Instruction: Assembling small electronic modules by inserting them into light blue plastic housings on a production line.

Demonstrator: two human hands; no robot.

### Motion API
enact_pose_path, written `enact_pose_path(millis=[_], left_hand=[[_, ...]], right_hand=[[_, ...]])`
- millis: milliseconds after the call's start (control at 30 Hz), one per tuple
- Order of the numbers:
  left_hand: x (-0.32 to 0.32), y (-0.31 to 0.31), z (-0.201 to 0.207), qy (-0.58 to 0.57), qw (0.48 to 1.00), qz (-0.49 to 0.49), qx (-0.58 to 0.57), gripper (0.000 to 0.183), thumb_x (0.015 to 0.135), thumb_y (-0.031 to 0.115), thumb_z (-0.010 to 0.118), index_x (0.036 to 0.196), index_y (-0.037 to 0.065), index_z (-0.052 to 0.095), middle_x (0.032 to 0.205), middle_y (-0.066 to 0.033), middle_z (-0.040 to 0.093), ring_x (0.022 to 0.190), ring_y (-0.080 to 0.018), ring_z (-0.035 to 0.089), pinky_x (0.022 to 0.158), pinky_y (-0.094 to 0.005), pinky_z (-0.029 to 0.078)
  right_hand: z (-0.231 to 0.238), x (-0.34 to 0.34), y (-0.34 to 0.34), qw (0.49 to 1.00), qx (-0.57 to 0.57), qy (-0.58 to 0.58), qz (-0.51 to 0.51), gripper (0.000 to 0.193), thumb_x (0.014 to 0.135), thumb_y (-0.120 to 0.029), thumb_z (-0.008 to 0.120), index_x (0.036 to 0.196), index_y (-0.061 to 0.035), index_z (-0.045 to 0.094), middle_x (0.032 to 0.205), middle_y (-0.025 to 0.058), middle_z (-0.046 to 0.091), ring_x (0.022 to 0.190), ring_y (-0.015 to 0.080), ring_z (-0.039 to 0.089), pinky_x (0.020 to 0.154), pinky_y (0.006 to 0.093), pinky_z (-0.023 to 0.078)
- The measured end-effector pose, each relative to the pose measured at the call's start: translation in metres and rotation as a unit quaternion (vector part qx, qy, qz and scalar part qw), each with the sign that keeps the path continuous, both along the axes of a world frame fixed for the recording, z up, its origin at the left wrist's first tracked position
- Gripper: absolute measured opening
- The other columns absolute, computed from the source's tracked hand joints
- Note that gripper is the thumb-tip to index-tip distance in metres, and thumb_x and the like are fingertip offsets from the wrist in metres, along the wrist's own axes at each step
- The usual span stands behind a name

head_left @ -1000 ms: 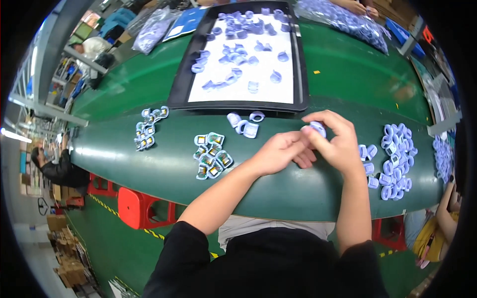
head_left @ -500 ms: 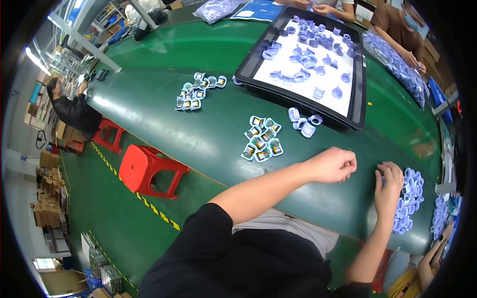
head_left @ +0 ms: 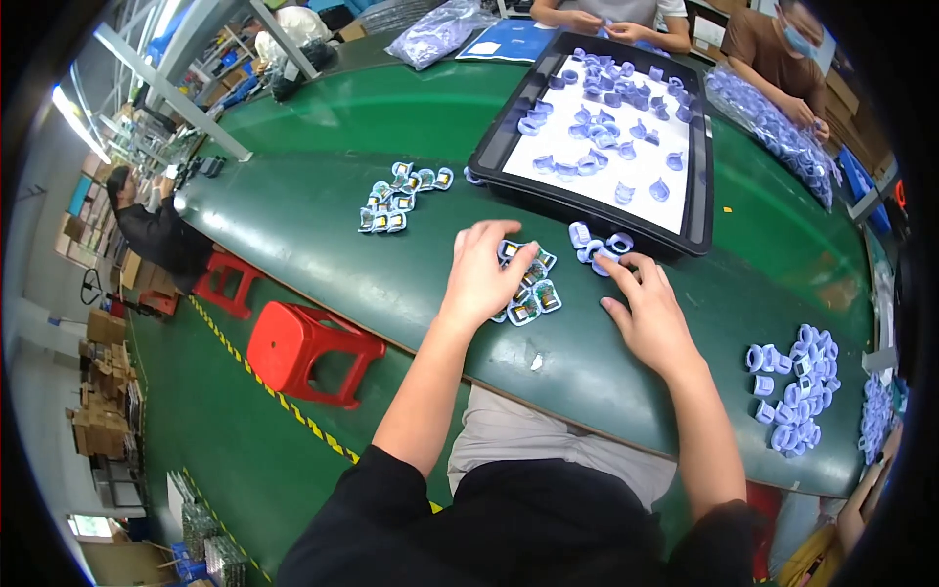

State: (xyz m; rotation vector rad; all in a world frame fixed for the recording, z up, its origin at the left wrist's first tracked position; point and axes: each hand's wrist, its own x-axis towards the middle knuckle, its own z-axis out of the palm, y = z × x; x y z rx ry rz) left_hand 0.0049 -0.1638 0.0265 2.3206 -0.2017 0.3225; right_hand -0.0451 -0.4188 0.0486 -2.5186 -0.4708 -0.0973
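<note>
My left hand (head_left: 479, 276) is over a cluster of small light-blue shells with circuit boards inside (head_left: 547, 295), hiding part of it. Its thumb and fingers are apart, with nothing seen between them. To its right, my right hand (head_left: 649, 319) has thumb and forefinger spread. Its fingertips reach a small group of purple ring-shaped pieces (head_left: 580, 235) in front of the black tray (head_left: 597, 217); whether they grip one, I see no sign. A larger group of purple ring-shaped pieces (head_left: 804, 391) lies at the right.
Another cluster of board-filled shells (head_left: 388, 201) lies farther left on the green table (head_left: 313, 245). Loose purple pieces stand on white sheeting in the tray. Beyond are filled plastic bags (head_left: 773, 132) and co-workers' hands. Red stools (head_left: 284, 347) stand by the table's left edge.
My left hand has moved left and away from me to the board-filled shells, its fingers opening. My right hand has left the large purple group at the right and reached the smaller one.
</note>
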Motion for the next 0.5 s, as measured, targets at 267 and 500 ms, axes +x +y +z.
enact_pose_path(millis=[267,500], left_hand=[[0.009,-0.004,-0.012,-0.002,0.998,0.014,0.062,0.028,0.083,0.029,0.080,0.097,0.006,0.074,0.115,-0.0143,0.063,0.114,-0.0355,0.053,0.102,-0.0424,0.044],[0.026,-0.011,0.009,0.009,0.996,-0.046,0.078,0.019,0.078,0.022,0.080,0.084,0.006,0.071,0.096,-0.0126,0.067,0.106,-0.0358,0.055,0.096,-0.0437,0.045]], right_hand=[[-0.025,-0.002,-0.008,0.985,0.168,-0.032,0.009,0.027,0.088,-0.008,0.073,0.115,-0.0028,0.069,0.104,0.0121,0.066,0.093,0.0241,0.065,0.084,0.0344,0.053],[0.008,-0.011,-0.025,0.989,0.108,0.006,-0.097,0.031,0.077,-0.014,0.084,0.088,-0.0017,0.058,0.082,0.0100,0.059,0.072,0.0224,0.059,0.068,0.0348,0.050]])
